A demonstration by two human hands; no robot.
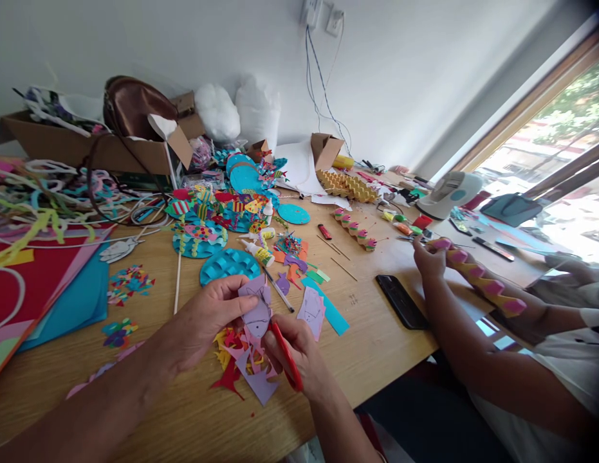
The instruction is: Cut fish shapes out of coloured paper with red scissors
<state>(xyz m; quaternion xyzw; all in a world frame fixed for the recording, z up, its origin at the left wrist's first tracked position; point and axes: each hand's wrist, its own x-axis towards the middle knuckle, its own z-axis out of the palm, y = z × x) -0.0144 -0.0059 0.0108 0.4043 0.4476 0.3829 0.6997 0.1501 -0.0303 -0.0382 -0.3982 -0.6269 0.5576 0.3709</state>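
My left hand (pixel 226 302) pinches a piece of purple paper (pixel 257 319) with a fish drawn on it in dark lines. Red-handled scissors (pixel 285 357) are in my right hand (pixel 296 350), their blades at the paper's right edge and mostly hidden. Under my hands lies a heap of paper scraps (pixel 255 370) in purple, pink, red and yellow. Just right of the scissors rests another purple sheet with a drawing (pixel 311 310), with pink paper beneath it. A pen (pixel 278 289) lies behind the paper I hold.
Glue bottles (pixel 258 253), blue paper discs (pixel 229 267) and colourful paper fish (pixel 241 209) crowd the table behind my hands. Coloured sheets (pixel 87 302) are stacked at left. A black phone (pixel 400 301) lies at right, near a co-worker's hands holding a painted egg-carton strip (pixel 477 273).
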